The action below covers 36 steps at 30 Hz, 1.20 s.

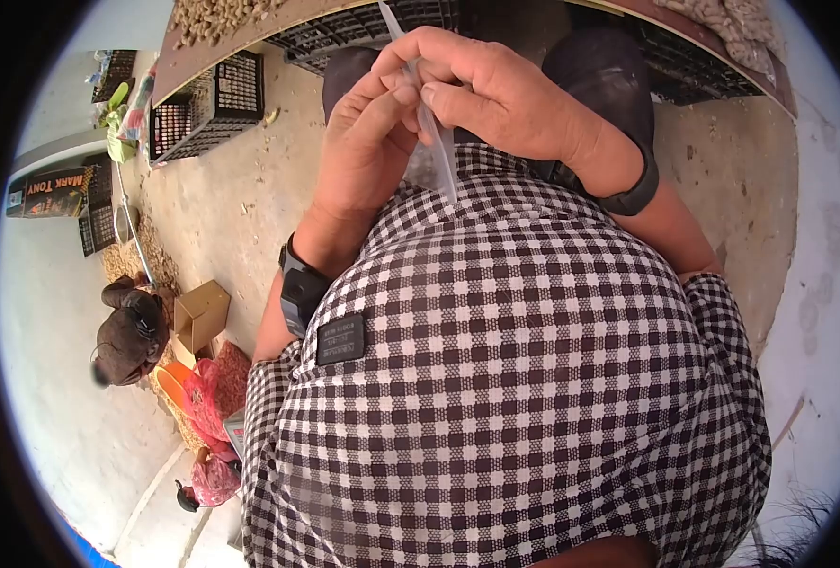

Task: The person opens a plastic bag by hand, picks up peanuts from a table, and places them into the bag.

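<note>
A translucent clear plastic bag (442,168), seen nearly edge-on, is held upright in front of my lap. My left hand (363,142) pinches it from the left between thumb and fingers. From the other side my right hand (496,90) grips the same bag, its thumb close to my left thumb. The fingertips meet around the bag's middle, so that part is hidden. I cannot make out whether anything is inside the bag.
Peanuts (207,21) lie on the tabletop at the upper left, and a bag of them (728,24) at the upper right. Black plastic crates (226,95) stand under the table. Further left are a cardboard box (202,317), an orange scoop-like container (171,386) and red bags (214,402).
</note>
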Each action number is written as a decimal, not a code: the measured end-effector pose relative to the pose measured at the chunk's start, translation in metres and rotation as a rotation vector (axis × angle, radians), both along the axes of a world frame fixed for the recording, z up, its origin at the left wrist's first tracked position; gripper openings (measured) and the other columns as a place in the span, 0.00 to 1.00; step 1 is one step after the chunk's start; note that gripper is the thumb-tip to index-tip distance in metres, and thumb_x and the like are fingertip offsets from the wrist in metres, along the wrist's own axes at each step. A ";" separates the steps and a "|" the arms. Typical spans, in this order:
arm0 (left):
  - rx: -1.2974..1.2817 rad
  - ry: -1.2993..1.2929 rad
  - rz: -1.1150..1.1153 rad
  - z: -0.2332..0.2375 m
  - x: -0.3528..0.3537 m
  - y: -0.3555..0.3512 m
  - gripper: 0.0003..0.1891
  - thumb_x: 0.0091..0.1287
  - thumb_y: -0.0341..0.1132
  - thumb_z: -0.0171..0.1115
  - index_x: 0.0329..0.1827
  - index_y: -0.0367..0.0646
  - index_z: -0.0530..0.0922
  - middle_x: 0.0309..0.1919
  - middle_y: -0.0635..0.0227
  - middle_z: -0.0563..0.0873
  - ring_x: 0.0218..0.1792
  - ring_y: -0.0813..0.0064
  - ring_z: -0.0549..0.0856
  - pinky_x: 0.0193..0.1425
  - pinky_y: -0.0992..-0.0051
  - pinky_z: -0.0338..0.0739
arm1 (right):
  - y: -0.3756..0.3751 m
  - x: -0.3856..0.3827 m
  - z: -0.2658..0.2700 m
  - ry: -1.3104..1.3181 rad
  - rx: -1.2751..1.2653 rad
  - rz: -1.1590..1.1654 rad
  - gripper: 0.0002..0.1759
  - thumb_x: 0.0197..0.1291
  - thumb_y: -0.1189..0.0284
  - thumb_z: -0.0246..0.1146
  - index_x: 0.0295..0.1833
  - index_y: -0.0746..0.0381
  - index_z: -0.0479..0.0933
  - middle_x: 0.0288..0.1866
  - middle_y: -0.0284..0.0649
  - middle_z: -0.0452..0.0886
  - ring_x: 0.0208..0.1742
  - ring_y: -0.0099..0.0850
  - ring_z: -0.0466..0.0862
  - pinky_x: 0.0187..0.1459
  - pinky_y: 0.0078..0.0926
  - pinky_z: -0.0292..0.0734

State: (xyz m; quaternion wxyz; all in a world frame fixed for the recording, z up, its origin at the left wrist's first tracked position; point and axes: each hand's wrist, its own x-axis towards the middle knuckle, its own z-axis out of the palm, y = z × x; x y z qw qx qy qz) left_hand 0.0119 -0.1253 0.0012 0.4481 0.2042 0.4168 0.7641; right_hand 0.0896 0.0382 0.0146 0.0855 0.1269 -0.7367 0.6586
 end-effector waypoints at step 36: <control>-0.024 0.157 0.124 0.003 0.001 0.001 0.04 0.70 0.31 0.58 0.40 0.40 0.76 0.35 0.68 0.83 0.32 0.82 0.80 0.39 0.81 0.76 | 0.004 -0.014 -0.016 -0.046 -0.091 -0.113 0.13 0.68 0.63 0.60 0.42 0.64 0.75 0.28 0.32 0.77 0.31 0.19 0.76 0.35 0.20 0.73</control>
